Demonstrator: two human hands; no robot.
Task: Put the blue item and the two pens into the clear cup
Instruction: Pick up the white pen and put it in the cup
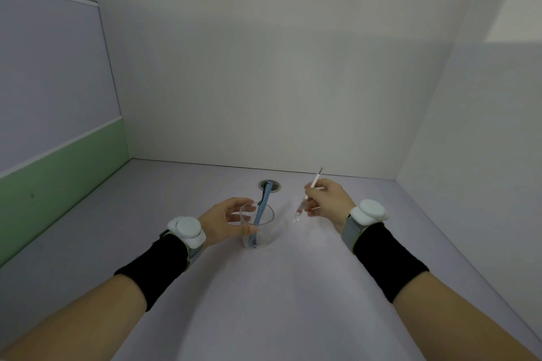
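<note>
The clear cup (265, 233) stands on the pale desk in the middle of the view. A light blue pen-shaped item (260, 211) leans inside it, its clipped top sticking out above the rim. My left hand (224, 221) curls around the cup's left side and holds it. To the right of the cup, my right hand (328, 199) grips a slim pen (308, 196) with a white upper part and a clear lower barrel, held slanted above the desk, tip down. A second pen is not visible.
A round cable grommet (269, 185) sits in the desk (278, 287) just behind the cup. White walls close the desk at the back and right; a grey and green partition (58, 126) stands on the left.
</note>
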